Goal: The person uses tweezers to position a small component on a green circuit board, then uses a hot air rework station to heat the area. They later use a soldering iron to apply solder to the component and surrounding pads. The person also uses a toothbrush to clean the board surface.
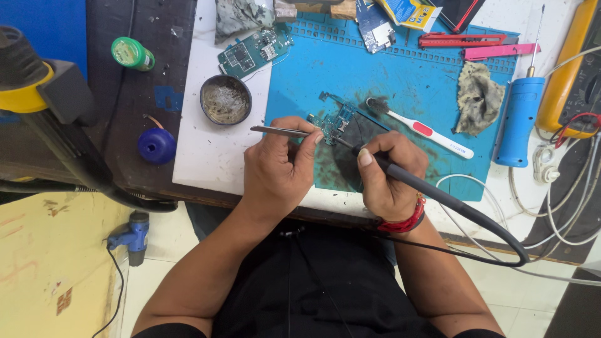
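Circuit board (332, 122), small and blue, lies on the blue mat (413, 81), just ahead of both hands. I note the left hand (275, 169) with its grip pinched shut on metal tweezers (278, 131), tips touching the board's near edge. Right hand (385, 178) has its grip closed pen-fashion around a black soldering iron (400, 175), tip at the board; its cord loops off to the right.

Count: three boards in all, the worked one, a green board (253, 51) at the mat's far left corner, and one more blue board (374, 28) at the far edge. One toothbrush (419, 128), white and red, just right of the worked board. One round tin (226, 99) of greyish paste to the left. Two crumpled rags, one (479, 97) on the mat's right side.

Counter (134, 94) is dark wood, a white sheet under the mat. Pale tiled floor below.

Further out: blue cylindrical tool (519, 119), yellow meter (573, 69), red cutter (460, 40).
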